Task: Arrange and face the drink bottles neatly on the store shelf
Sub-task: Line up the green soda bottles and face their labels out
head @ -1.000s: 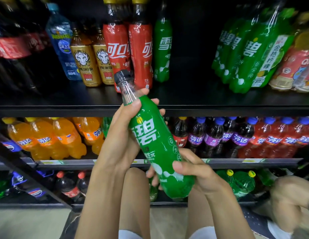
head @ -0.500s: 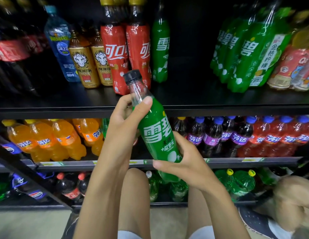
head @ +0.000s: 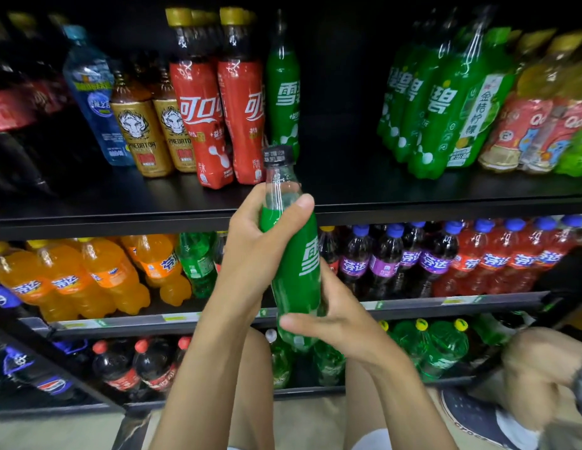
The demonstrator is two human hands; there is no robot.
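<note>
While both hands hold the green Sprite bottle in the air in front of the shelves, it stands nearly upright, with its black cap just above the front edge of the top shelf. The left hand is wrapped round the bottle's shoulder, thumb across the clear neck. The right hand clasps the lower body, thumb laid across the front; how far its fingers reach behind is hidden.

A bare stretch of the top shelf lies right of a standing Sprite bottle, which is next to two red Coca-Cola bottles. If the held bottle goes up too shallow, its base could catch the shelf edge. A push too far left could tip the standing Sprite into the colas. The white lettering is turned to the right, so setting it down without a twist would probably leave it badly faced.
</note>
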